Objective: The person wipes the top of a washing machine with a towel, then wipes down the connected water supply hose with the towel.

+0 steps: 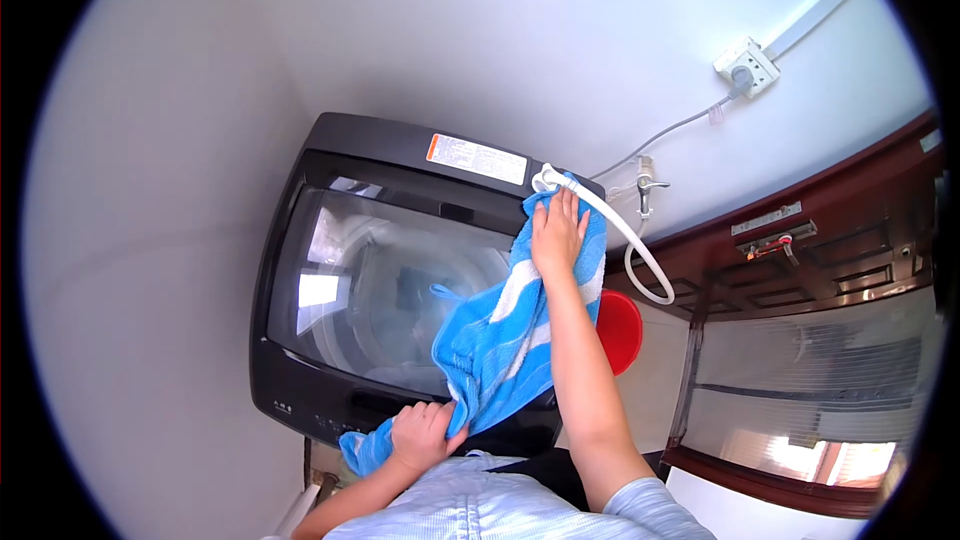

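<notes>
A blue and white striped towel (500, 330) is draped over the right part of a black top-loading washing machine (380, 135). Its lower left end bunches up at the machine's front edge, where my left hand (422, 435) is closed around the cloth. Farther up, my right hand (558, 235) lies on the towel with fingers stretched out, near the machine's back right corner. A small blue loop (447, 292) sticks out from the towel's left side over the shut, see-through lid (400, 285).
A white hose (640, 260) curves from the back right corner, close to my right hand. Behind it are a wall tap (648, 185) and a plugged-in socket (745, 68). A red bucket (620, 332) stands right of the machine, beside a dark red door (830, 250).
</notes>
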Action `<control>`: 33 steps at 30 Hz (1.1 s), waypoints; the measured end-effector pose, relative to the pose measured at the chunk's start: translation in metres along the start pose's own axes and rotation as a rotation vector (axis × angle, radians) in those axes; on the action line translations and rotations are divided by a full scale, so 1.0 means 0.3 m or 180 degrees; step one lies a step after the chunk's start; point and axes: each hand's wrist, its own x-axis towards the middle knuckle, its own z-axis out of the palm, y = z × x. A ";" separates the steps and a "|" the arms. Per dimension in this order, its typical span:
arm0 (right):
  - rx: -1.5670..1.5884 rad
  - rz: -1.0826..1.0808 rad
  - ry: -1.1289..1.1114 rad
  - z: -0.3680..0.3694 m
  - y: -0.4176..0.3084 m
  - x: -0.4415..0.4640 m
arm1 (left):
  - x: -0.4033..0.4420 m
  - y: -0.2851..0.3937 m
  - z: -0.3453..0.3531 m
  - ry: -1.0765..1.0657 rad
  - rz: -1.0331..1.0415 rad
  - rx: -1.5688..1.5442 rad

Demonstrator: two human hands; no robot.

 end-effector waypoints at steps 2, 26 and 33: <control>0.0133 -0.0292 0.0158 -0.025 0.026 -0.040 | -0.005 -0.004 0.003 -0.0002 -0.0033 -0.0025; 0.0319 0.0344 -0.0303 -0.081 0.259 0.046 | -0.002 0.000 -0.001 0.0055 0.0050 0.0073; 0.0506 -0.0412 -0.0162 -0.210 0.247 -0.271 | -0.008 -0.007 0.008 0.0001 0.0094 0.0118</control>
